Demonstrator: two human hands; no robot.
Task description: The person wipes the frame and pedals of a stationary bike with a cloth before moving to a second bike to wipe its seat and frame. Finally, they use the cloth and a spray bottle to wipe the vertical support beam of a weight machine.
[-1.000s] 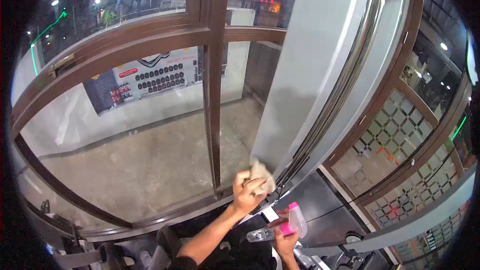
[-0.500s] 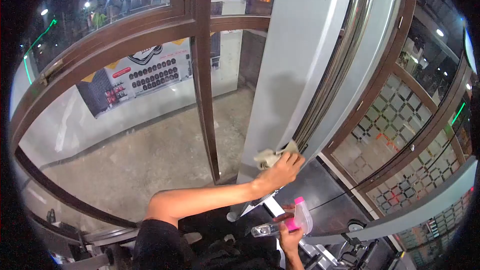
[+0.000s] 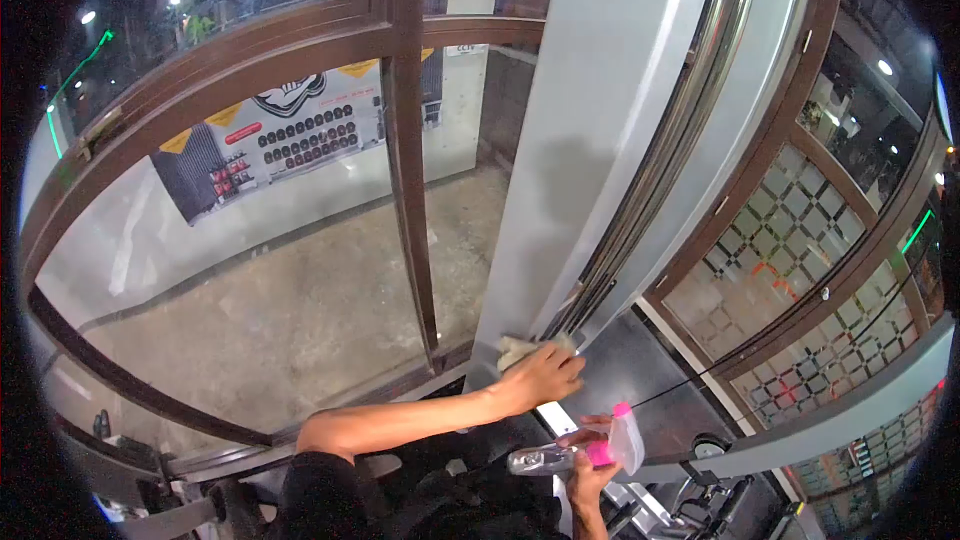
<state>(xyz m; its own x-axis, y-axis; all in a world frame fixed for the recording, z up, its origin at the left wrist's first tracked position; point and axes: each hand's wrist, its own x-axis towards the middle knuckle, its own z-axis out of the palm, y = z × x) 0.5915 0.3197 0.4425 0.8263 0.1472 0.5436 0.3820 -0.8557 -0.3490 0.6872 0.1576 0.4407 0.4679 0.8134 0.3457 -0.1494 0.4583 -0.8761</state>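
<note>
My left hand (image 3: 541, 378) is closed on a pale cloth (image 3: 515, 351) and presses it against the lower end of a tall grey panel (image 3: 590, 130). Part of the cloth is hidden under the fingers. Lower and to the right, my right hand (image 3: 590, 475) grips a clear spray bottle (image 3: 540, 460), which lies tilted on its side, with a pink collar and pink nozzle (image 3: 622, 409). Beside the grey panel run dark and shiny vertical channels (image 3: 660, 160).
Brown-framed glass (image 3: 405, 160) stands at the left, with a printed poster (image 3: 300, 135) and concrete ground beyond it. Patterned glass panels (image 3: 770, 240) are at the right. Gym equipment (image 3: 700, 505) stands at the lower right, near a dark floor (image 3: 660, 380).
My left hand has moved down and slightly left along the panel with the cloth. My right hand and the bottle have shifted slightly right and down.
</note>
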